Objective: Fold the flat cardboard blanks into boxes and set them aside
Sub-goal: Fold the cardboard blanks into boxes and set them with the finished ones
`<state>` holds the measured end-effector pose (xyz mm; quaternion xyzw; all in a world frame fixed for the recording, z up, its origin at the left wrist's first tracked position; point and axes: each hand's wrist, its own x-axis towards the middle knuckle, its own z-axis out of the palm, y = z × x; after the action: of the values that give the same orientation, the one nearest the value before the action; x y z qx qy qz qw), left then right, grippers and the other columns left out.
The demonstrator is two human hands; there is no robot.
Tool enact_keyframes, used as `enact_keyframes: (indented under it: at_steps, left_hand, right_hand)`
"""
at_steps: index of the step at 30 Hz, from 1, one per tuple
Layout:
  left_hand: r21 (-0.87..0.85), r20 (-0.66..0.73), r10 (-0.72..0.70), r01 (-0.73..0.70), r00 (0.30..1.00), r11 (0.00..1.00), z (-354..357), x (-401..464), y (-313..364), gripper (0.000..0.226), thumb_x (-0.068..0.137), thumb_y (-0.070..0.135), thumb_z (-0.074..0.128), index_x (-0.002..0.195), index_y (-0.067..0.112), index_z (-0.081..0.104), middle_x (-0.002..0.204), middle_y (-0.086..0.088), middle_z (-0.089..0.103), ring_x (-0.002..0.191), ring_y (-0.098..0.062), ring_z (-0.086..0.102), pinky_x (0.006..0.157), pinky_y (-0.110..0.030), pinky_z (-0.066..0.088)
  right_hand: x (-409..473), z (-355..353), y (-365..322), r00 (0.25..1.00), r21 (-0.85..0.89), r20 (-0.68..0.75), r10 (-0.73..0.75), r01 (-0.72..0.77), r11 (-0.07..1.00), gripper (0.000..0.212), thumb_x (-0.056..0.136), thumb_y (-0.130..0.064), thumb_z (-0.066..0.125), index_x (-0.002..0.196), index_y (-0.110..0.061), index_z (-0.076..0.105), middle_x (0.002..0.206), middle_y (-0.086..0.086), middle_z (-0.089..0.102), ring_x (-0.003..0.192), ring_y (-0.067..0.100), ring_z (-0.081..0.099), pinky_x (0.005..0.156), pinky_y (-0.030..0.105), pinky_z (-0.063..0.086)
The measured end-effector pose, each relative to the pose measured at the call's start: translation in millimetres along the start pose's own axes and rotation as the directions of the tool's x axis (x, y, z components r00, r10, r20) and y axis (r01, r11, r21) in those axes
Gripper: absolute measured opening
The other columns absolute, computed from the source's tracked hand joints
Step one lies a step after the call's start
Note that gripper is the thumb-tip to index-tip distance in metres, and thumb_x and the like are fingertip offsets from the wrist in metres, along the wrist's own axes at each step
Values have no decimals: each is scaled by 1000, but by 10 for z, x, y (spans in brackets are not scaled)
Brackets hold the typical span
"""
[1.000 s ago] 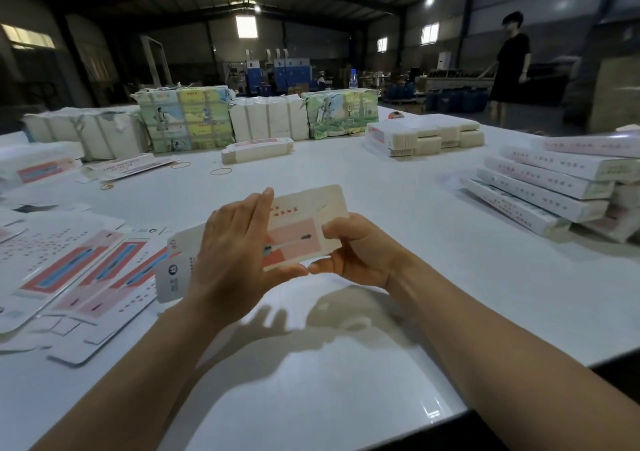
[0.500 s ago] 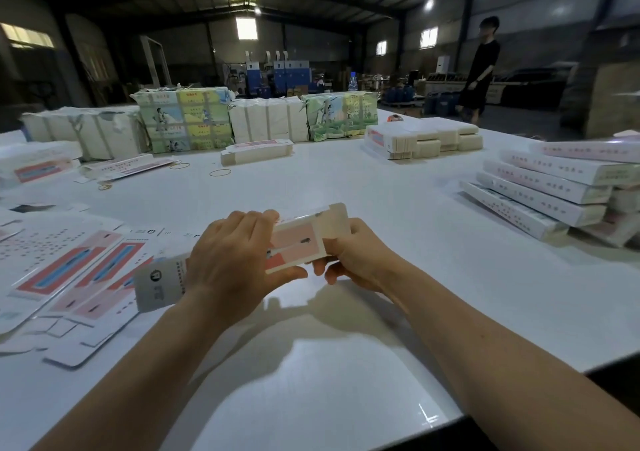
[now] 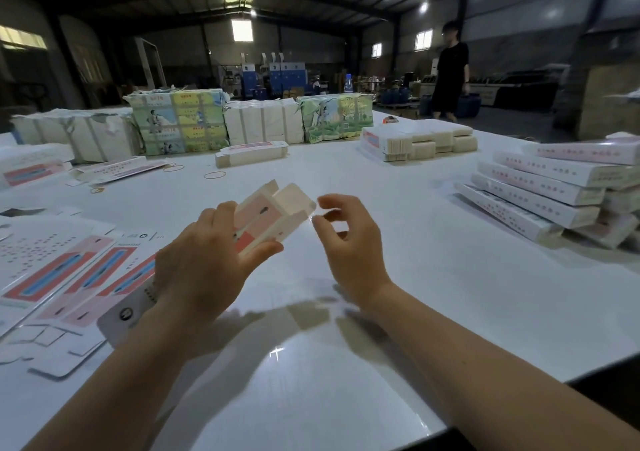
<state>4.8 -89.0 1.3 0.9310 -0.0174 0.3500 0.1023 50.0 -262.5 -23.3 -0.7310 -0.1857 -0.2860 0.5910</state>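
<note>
1. My left hand (image 3: 204, 260) has its grip round the half-formed box (image 3: 268, 220), held above the bench (image 3: 433, 277); my right hand (image 3: 349, 239) is released, fingers loosely curled just beside the open end flaps.
2. I judge it light, thin and easily creased: best held by the long side walls, not the flaps.
3. The print is pink and red; no writing is legible.

surface: white glossy table (image 3: 433, 277) | left: flat printed blanks (image 3: 59, 270); rubber bands (image 3: 214, 175) | far edge: wrapped bundles (image 3: 176, 121); stacked blanks (image 3: 419, 140) | right: folded boxes piled (image 3: 540, 187)
</note>
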Motion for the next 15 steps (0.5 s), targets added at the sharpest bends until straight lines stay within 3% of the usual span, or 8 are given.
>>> enact_keyframes:
  at_steps: [3, 5, 8, 12, 15]
  left_hand:
    - [-24, 13, -28, 28, 1000, 999, 34, -3, 3, 87, 65, 79, 34, 119, 14, 54, 102, -9, 64, 72, -25, 54, 58, -33, 46]
    - [-33, 36, -24, 25, 999, 999, 56, -14, 26, 90, 63, 80, 34, 122, 14, 53, 104, -8, 63, 75, -26, 57, 60, -36, 51]
    - [-37, 56, 8, -6, 998, 999, 98, -30, 62, 90, 62, 80, 35, 123, 15, 52, 104, -7, 62, 74, -23, 55, 59, -33, 48]
    - [-71, 83, 36, -30, 996, 997, 112, -32, 44, 89, 64, 79, 32, 124, 16, 52, 104, -5, 62, 73, -18, 51, 57, -29, 44]
    - [-84, 99, 58, -50, 993, 995, 101, -40, 29, 89, 66, 77, 31, 127, 16, 51, 107, -6, 61, 76, -19, 53, 62, -34, 51]
  right_hand:
    - [-61, 76, 7, 997, -106, 48, -53, 58, 993, 24, 92, -6, 57, 113, -10, 69, 123, -3, 54, 114, 9, 49, 90, 16, 43]
    - [-77, 92, -13, 997, -119, 72, -38, 47, 992, 27, 94, -7, 55, 117, -12, 68, 132, -4, 51, 120, 6, 40, 100, 11, 31]
    - [-106, 106, -43, 990, -76, 140, -4, 15, 997, 27, 95, -6, 53, 117, -13, 68, 132, -12, 45, 124, 3, 33, 103, 9, 25]
    - [-90, 94, -59, 981, -54, 184, 56, -46, 997, 28, 94, -1, 50, 111, -11, 70, 141, -8, 43, 132, 8, 28, 112, 21, 22]
    - [-89, 86, -82, 971, -57, 236, 46, -34, 998, 39, 96, -2, 41, 129, -15, 58, 147, -11, 35, 136, 4, 19, 116, 22, 13]
